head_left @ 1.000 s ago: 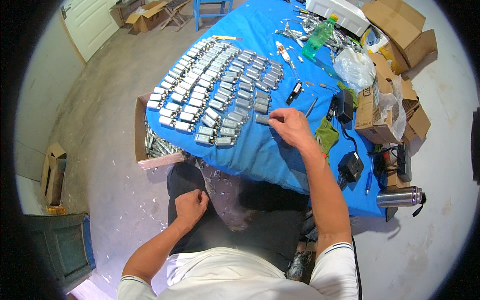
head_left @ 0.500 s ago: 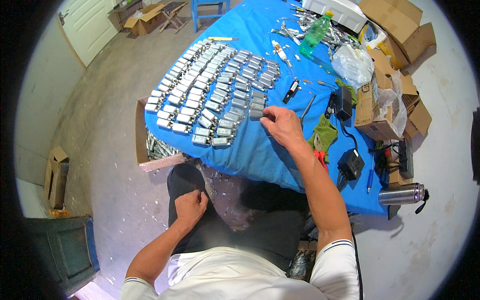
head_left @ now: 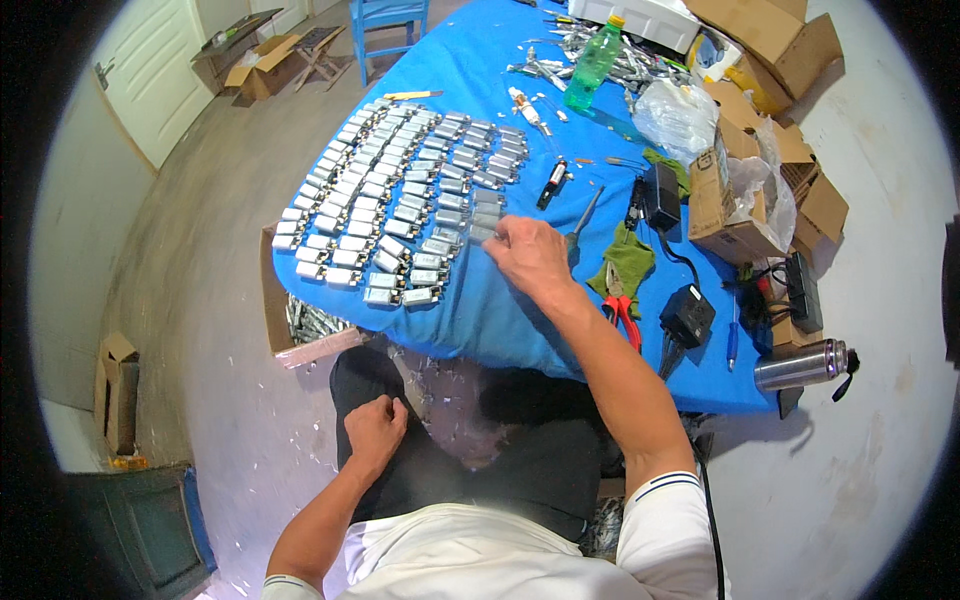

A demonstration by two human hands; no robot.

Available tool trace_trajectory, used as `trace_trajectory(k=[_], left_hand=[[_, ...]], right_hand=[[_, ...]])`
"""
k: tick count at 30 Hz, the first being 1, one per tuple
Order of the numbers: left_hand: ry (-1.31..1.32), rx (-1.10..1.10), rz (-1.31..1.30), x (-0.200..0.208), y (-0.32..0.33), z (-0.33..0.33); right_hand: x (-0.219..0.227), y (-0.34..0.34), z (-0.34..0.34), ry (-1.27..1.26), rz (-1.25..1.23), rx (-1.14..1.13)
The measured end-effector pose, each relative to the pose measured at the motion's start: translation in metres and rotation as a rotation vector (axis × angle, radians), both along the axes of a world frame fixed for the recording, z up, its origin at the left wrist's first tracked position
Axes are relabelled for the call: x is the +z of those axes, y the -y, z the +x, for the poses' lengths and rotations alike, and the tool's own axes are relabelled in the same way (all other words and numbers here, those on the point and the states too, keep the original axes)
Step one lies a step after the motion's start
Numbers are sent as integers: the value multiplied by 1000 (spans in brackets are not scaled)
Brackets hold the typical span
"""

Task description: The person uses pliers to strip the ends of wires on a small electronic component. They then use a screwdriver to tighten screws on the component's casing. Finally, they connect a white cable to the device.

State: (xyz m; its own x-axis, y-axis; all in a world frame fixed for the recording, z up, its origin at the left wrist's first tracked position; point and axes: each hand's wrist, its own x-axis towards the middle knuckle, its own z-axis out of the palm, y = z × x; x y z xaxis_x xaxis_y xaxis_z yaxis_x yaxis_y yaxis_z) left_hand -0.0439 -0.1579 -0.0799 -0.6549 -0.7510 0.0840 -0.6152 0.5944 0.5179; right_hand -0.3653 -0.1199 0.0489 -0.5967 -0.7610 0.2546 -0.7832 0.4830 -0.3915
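Rows of small silver metal blocks [head_left: 411,213] with dark fittings at one end cover the near left part of the blue-covered table [head_left: 500,330]. My right hand [head_left: 531,258] reaches over the right side of the rows. Its thumb and fingers close at the near end of the rightmost column, on a grey-silver metal block [head_left: 482,235] that they partly cover. Down on my left thigh, my left hand [head_left: 376,428] rests with curled fingers, and nothing shows in it.
Right of my hand lie a screwdriver [head_left: 585,222], red-handled pliers [head_left: 621,290] on a green cloth, and black adapters [head_left: 687,313]. A green bottle [head_left: 594,68] stands farther back. A steel flask [head_left: 802,366] lies at the right edge. A carton [head_left: 318,350] sits below the table's left edge.
The view has shifted, so the table sits farther left in it. My right hand stays at the end of the rightmost column. The pliers show more fully. My left hand has kept its place.
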Motion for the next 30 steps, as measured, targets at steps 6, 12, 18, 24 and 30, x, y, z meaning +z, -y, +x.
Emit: trace_trajectory(k=[6, 12, 18, 24, 30], left_hand=[[24, 0, 40, 1, -1, -3], [59, -62, 21, -3, -5, -13], [88, -65, 74, 0, 2, -15], [148, -53, 123, 3, 13, -22], [202, -64, 182, 9, 10, -38]], right_hand=[[3, -19, -13, -17, -224, -76], [11, -48, -53, -10, -300, -166], [31, -47, -113, 9, -262, -254], [36, -29, -198, 144, -239, -381], [31, 19, -284, 297, -315, -450]])
